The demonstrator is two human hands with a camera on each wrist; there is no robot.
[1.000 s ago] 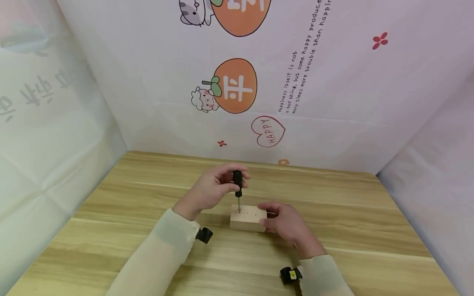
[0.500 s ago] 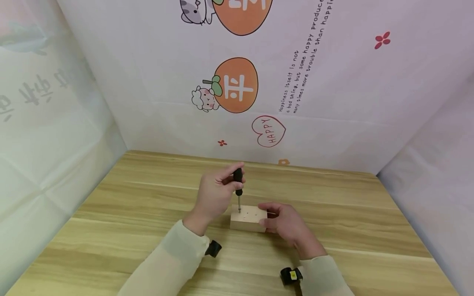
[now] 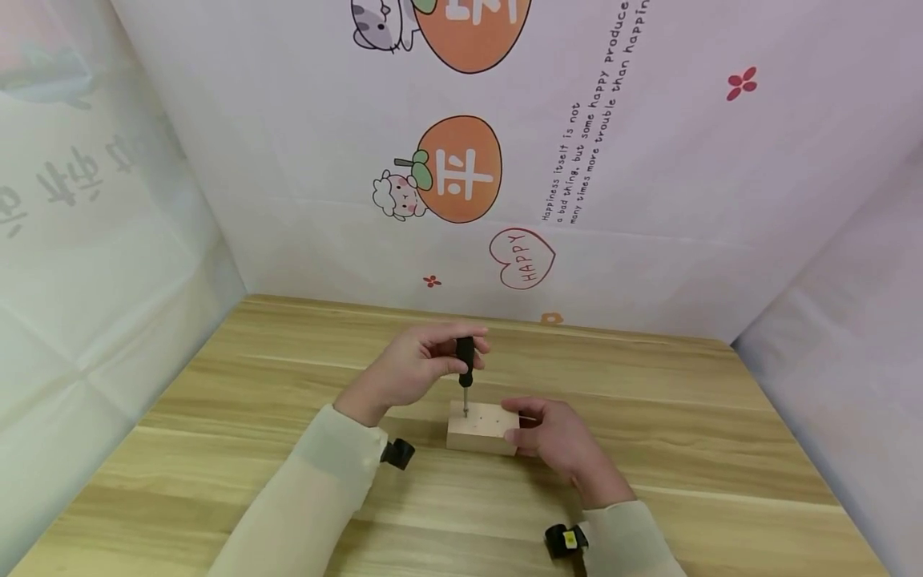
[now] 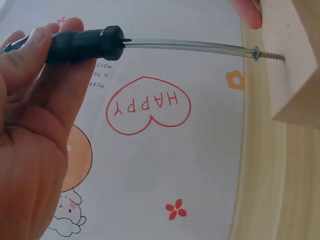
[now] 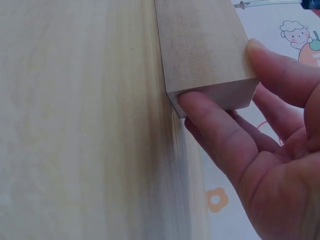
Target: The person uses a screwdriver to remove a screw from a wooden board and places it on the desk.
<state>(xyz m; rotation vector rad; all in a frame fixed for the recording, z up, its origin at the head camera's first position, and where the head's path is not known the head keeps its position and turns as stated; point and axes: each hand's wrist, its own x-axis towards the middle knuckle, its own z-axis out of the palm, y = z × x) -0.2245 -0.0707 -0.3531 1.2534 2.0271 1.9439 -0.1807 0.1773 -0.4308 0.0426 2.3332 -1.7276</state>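
My left hand (image 3: 407, 373) pinches the black handle of a screwdriver (image 3: 465, 361) between thumb and fingers. The screwdriver stands nearly upright, its tip on the head of a screw (image 4: 270, 56). That screw's point is in the top of a pale wooden block (image 3: 479, 442), near its left end, and much of its thread shows above the wood. Several small dark holes or marks dot the same face. At the block's right end my right hand (image 3: 562, 441) grips it, thumb on the near side. In the right wrist view a finger (image 5: 215, 117) presses the block's end face.
The block lies on a wood-grain table (image 3: 288, 385). Behind the table stands a white printed backdrop (image 3: 324, 240), with more white sheeting on both sides. A black wrist camera (image 3: 399, 454) hangs at the left cuff and another (image 3: 565, 539) at the right.
My left hand rolled round the screwdriver handle, with its wrist swinging right and nearer, then back out to the left. The screwdriver tip stays on the screw. Right hand and block hold still.
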